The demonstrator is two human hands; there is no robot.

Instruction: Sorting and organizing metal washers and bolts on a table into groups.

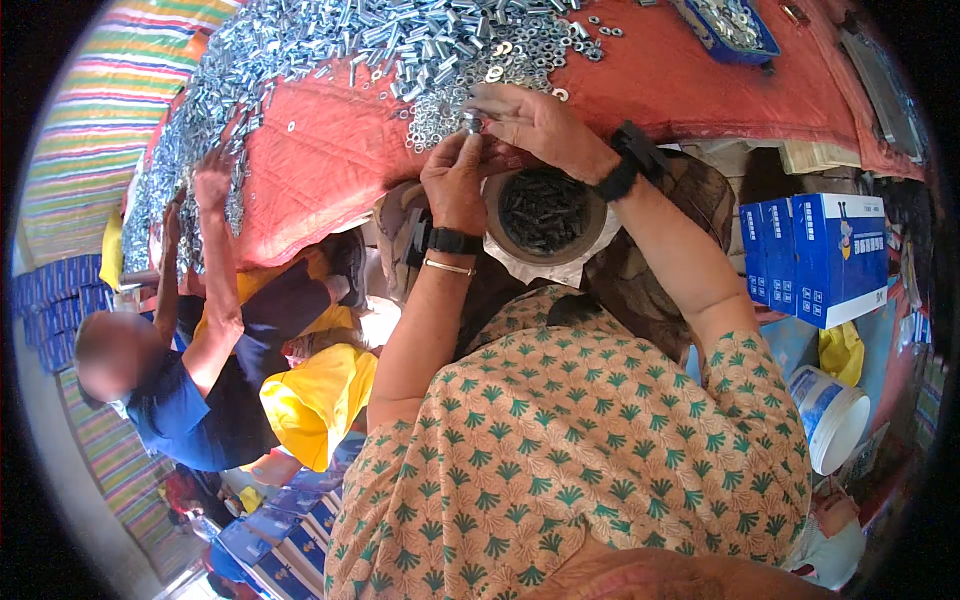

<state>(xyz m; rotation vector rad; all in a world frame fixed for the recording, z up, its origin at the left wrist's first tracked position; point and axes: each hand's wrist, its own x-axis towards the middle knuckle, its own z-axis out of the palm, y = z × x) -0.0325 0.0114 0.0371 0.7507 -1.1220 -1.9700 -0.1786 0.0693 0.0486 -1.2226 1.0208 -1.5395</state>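
Pinched between the thumb and fingers of my left hand (457, 185) is a small shiny metal fastener (472, 121), held upright above the near edge of the red cloth. My right hand (540, 125) comes in from the right, its fingertips closed on the top of the same piece and slightly blurred. Its exact make-up is too small to tell. Just beyond the hands lies a pile of flat washers (436, 118). Below them, a round bowl (597, 215) in front of my body holds many dark, slender pieces (543, 208).
A large heap of silvery metal sleeves (400, 40) covers the far side of the red cloth (320, 150). A blue tray (745, 50) of parts stands far right. Blue-and-white boxes (840, 260) and a white bucket (838, 430) are right. At left another person (195, 410) reaches into the heap.
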